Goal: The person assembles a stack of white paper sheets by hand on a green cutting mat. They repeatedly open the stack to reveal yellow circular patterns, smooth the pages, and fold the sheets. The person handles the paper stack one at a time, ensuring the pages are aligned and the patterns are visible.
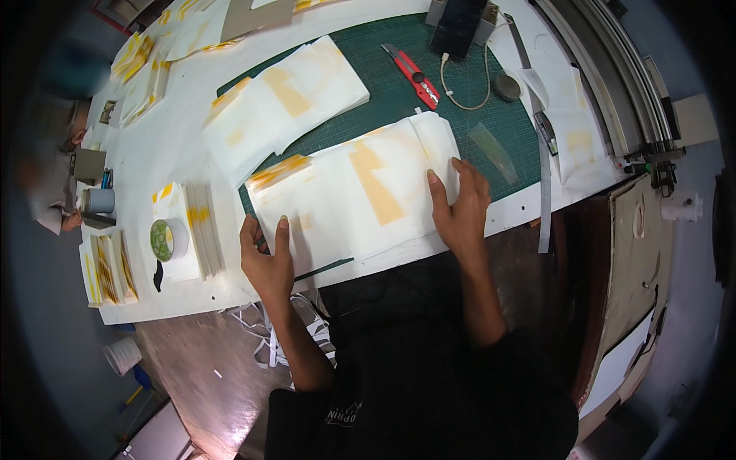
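Note:
In front of me lies a stack of white paper sheets (330, 203) printed with pale orange zigzag shapes. My left hand (268, 257) is at the stack's left end, thumb over the top sheet and fingers along the outer edge. At the other end, my right hand (464, 207) has its thumb on the top sheet and its fingers round the right edge. The sheets rest partly on a green cutting mat (383, 54). Just beyond them sits a second similar stack (322, 84), slightly turned.
A red box cutter (412, 77) lies on the mat near a phone (458, 27) with a cable. A steel ruler (545, 199) overhangs the table's front edge. Left of me, a tape roll (169, 240) rests on folded paper bundles (201, 238). Another person (57, 188) is at the far left.

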The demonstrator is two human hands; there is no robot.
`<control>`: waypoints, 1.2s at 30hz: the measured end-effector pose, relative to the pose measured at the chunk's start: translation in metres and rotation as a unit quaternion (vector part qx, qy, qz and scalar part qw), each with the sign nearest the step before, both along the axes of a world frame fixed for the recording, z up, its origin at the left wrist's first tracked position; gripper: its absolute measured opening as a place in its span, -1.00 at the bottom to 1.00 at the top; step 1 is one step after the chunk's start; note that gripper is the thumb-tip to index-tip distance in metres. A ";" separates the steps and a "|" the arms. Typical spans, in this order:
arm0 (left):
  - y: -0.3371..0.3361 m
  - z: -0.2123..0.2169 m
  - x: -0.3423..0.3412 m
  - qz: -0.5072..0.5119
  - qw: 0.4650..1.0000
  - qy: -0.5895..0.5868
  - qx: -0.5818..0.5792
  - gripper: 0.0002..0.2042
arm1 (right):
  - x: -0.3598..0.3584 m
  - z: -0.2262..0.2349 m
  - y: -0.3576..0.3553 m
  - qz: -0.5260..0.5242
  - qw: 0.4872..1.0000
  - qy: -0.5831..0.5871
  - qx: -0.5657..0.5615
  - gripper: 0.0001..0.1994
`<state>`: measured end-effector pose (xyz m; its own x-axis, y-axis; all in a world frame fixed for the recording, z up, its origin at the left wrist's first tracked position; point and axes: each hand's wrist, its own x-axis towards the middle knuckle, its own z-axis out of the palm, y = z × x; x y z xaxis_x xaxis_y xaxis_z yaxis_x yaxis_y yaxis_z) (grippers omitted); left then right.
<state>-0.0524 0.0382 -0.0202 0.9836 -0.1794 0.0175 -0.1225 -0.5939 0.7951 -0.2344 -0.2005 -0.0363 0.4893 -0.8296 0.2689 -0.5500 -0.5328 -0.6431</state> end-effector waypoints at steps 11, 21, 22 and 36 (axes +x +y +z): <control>-0.006 0.015 0.001 0.005 0.998 0.058 -0.038 -0.33 | -0.002 0.009 -0.017 0.007 0.989 -0.087 0.116 -0.52; -0.057 0.039 0.019 -0.191 0.965 -0.182 -0.007 -0.50 | -0.076 0.027 0.036 0.036 0.947 -0.191 0.257 -0.82; -0.078 0.040 0.025 -0.245 0.949 -0.198 -0.002 -0.53 | -0.080 0.031 0.053 0.059 0.896 -0.201 0.392 -0.79; -0.172 0.023 0.052 -0.512 0.844 -0.099 0.125 -0.47 | -0.040 0.033 0.113 0.025 0.671 -0.392 0.628 -0.54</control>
<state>-0.0004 -0.1339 0.0030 0.2930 -0.9561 -0.0014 -0.7889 -0.2426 0.5647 -0.2745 -0.0877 -0.0034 0.6419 -0.6307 -0.4360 0.2194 0.6960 -0.6837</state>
